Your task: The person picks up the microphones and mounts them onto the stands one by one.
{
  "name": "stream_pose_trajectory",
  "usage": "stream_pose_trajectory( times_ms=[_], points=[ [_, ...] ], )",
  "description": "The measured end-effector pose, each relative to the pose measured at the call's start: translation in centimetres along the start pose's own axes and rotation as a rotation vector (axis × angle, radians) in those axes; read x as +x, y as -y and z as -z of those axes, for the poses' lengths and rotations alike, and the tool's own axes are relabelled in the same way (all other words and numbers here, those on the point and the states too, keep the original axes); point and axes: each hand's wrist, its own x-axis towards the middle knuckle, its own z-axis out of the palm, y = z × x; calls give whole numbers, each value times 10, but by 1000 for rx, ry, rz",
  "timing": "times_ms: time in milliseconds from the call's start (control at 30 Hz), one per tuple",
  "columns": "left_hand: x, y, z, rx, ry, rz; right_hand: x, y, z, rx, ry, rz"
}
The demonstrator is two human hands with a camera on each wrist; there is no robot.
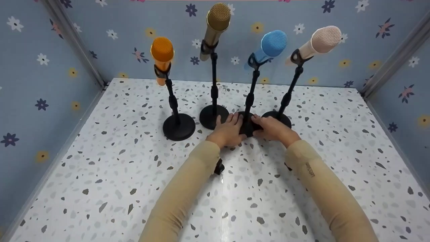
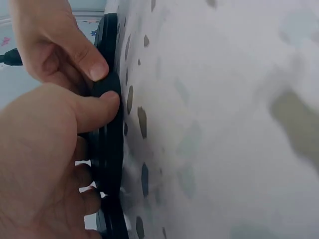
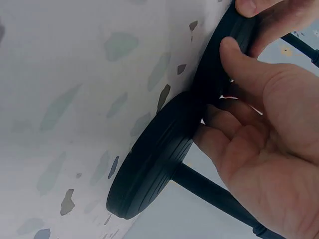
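A blue microphone (image 1: 273,43) tilts in the clip of a black stand (image 1: 249,101). Both hands grip the round base (image 2: 107,149) of this stand from either side. My left hand (image 1: 229,132) has its thumb on the front edge and its fingers over the left part. On the opposite side, my right hand (image 1: 273,129) holds the base between thumb and fingers. In the right wrist view, the neighbouring base (image 3: 149,159) sits right against the held one, close by the right fingers.
To the left stand an orange microphone (image 1: 162,50) and a taller gold microphone (image 1: 218,16); to the right, a pale pink microphone (image 1: 326,39), all on black stands. A small black object (image 1: 219,167) pokes out beside the left sleeve. Flower-patterned walls enclose the speckled table (image 1: 111,161).
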Motion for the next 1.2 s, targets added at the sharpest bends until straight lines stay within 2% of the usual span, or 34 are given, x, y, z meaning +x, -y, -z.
stream_pose_trajectory(
  times_ms=[233, 400, 700, 900, 1200],
  points=[
    [9, -9, 3, 7, -3, 74, 5, 0, 0, -67, -101, 34],
    [14, -10, 8, -7, 15, 95, 6, -1, 6, -61, -116, 15],
    [16, -8, 8, 5, 8, 79, 9, 2, 5, -101, -97, -29],
    [14, -4, 5, 18, 16, 91, 13, 6, 4, -138, -74, -2],
    [18, -3, 4, 24, 15, 59, 10, 2, 2, -175, -110, 48]
  ],
)
